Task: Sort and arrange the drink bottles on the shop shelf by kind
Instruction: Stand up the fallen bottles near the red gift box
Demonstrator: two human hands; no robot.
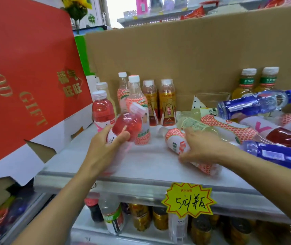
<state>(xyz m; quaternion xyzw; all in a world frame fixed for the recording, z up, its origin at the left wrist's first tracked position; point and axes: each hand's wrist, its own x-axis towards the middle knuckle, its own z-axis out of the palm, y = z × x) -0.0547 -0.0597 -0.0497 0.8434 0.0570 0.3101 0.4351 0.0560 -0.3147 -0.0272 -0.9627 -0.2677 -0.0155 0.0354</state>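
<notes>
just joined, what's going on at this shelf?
A person is sorting drink bottles on a shop shelf. The left-hand grip holds a tilted red drink bottle next to an upright red bottle at the shelf's left end. The right-hand grip is round a honeycomb-label bottle lying on its side. Gold-label bottles stand in rows at the back. To the right, blue bottles and others lie in an unsorted heap.

Left hand (108, 141) gripping a tilted red bottle (128, 122), right hand (201, 145) palm-down, clasping a lying pink bottle (175, 138), both forearms outstretched.
</notes>
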